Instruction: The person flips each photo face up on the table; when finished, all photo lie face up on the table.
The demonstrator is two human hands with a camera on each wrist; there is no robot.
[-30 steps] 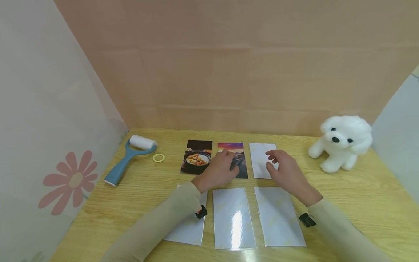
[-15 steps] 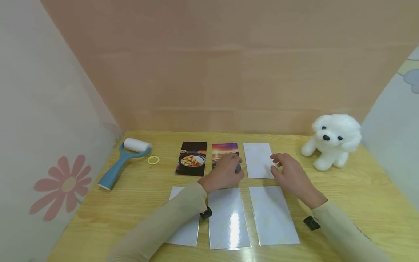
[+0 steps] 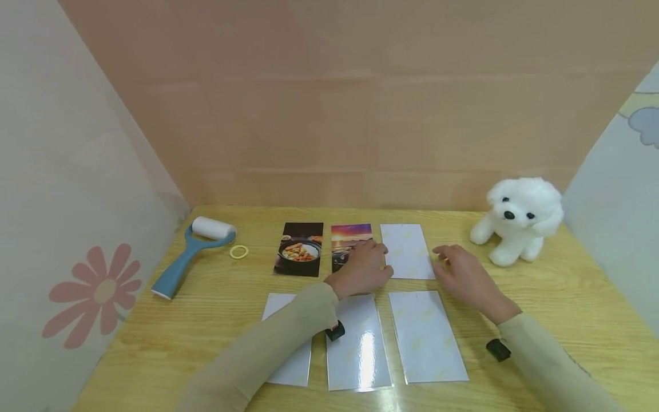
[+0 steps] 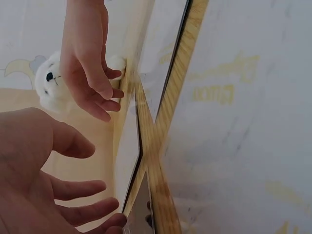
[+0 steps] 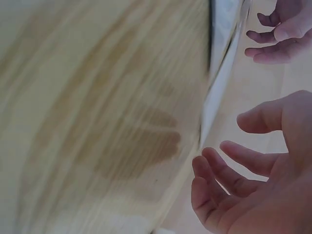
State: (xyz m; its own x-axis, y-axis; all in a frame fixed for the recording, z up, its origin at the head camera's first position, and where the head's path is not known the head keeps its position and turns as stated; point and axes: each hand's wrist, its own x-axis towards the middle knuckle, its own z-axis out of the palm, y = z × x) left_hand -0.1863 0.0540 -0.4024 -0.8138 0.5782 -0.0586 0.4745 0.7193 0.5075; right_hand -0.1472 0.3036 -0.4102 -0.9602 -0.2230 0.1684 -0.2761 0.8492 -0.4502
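In the back row lie a card with a rice-dish picture (image 3: 300,250), a card with a sunset picture (image 3: 351,231) and a plain white card (image 3: 405,252). My left hand (image 3: 363,268) is over the lower part of the sunset card, its fingertips close to the white card's left edge. By that card's right edge is my right hand (image 3: 472,281), fingers loosely bent. Wrist views show the left hand (image 4: 53,180) and right hand (image 5: 258,180) with thumb and fingers spread, nothing between them. Whether either touches the card is unclear.
Three more white cards form a front row: left (image 3: 292,366), partly under my left sleeve, middle (image 3: 352,355) and right (image 3: 427,337). A blue-handled lint roller (image 3: 190,252) and yellow ring (image 3: 239,252) lie left. A white plush dog (image 3: 522,220) sits back right.
My left hand has moved right across the sunset card to the white card's left side. My right hand has drawn back from over the white card to its right edge. The head view shifted slightly.
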